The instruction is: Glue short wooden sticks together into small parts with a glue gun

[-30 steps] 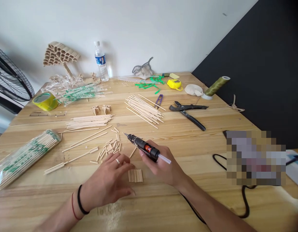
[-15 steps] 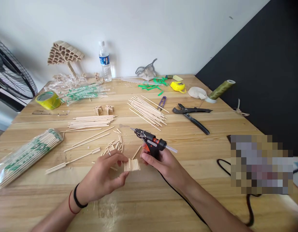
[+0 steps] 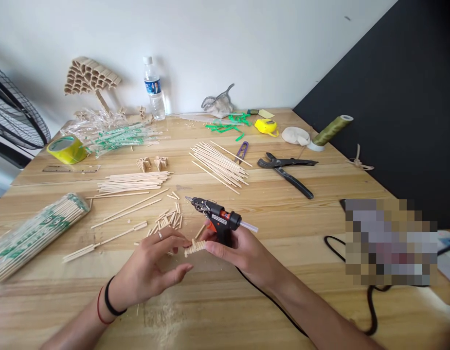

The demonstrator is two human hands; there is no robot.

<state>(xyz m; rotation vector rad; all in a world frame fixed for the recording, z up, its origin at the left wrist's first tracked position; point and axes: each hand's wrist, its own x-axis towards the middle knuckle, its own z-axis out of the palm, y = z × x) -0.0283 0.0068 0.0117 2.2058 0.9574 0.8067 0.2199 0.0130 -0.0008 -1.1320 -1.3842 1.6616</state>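
Note:
My right hand [image 3: 239, 245] is wrapped around the handle of a black and orange hot glue gun [image 3: 217, 216], its nozzle pointing left and a clear glue stick out of its back. The thumb of that hand presses on a small ridged piece made of short wooden sticks [image 3: 194, 248]. My left hand [image 3: 157, 257] has its thumb spread away, and its fingertips touch the left end of the piece. Short cut sticks [image 3: 170, 219] lie just beyond the left hand, partly hidden by it.
Long sticks [image 3: 219, 165] lie in bundles; a plastic-wrapped pack [image 3: 38, 236] is at left. Pliers [image 3: 288, 172], purple snips [image 3: 241, 151], a yellow tape measure [image 3: 265, 126], tape roll [image 3: 66, 149], water bottle [image 3: 154, 90] and stick-built tree [image 3: 91, 78] surround the middle. The gun's cord [image 3: 268, 296] runs right.
The small stick piece has tilted so its ridged edge shows, and my right thumb now touches it. My left thumb has come away from it. The glue gun has shifted slightly left in view.

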